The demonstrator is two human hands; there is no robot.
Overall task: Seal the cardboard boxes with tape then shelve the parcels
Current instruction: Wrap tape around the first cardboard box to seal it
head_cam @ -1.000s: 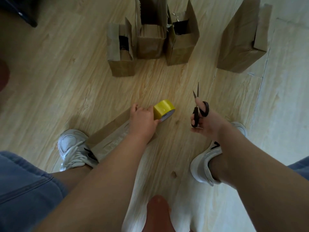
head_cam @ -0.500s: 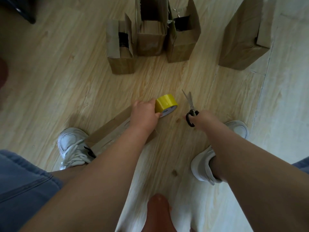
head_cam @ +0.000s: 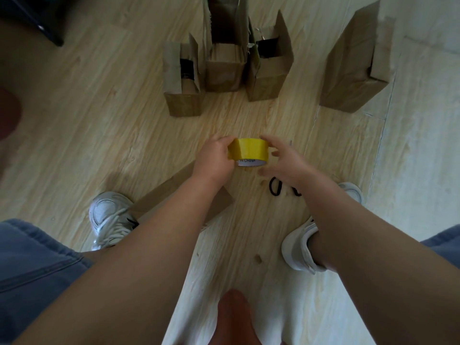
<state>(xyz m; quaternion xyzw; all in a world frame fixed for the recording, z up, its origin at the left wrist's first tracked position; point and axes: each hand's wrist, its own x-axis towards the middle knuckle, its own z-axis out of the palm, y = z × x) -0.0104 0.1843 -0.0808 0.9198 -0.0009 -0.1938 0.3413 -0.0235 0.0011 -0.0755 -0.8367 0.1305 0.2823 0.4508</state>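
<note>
Left hand (head_cam: 215, 158) grips the yellow tape roll (head_cam: 250, 150) on its left side — core opening facing the person — right hand (head_cam: 286, 163), fingers spread, at its right edge.

"IN CHINA" on white core of yellow tape roll (head_cam: 249, 151)

You are indoors, in what looks like a room of a home used for packing parcels. The floor (head_cam: 99, 120) is pale wood-grain plank laminate, and the work sits straight on it. Three open cardboard boxes (head_cam: 183, 95) stand in a row, a closed box (head_cam: 353, 70) stands apart to their right, and black-handled scissors (head_cam: 276, 186) lie near a roll of yellow tape (head_cam: 250, 149). Dark furniture (head_cam: 32, 18) edges in at the far left corner. You crouch in white sneakers (head_cam: 107, 215) and blue shorts (head_cam: 29, 257).
</note>
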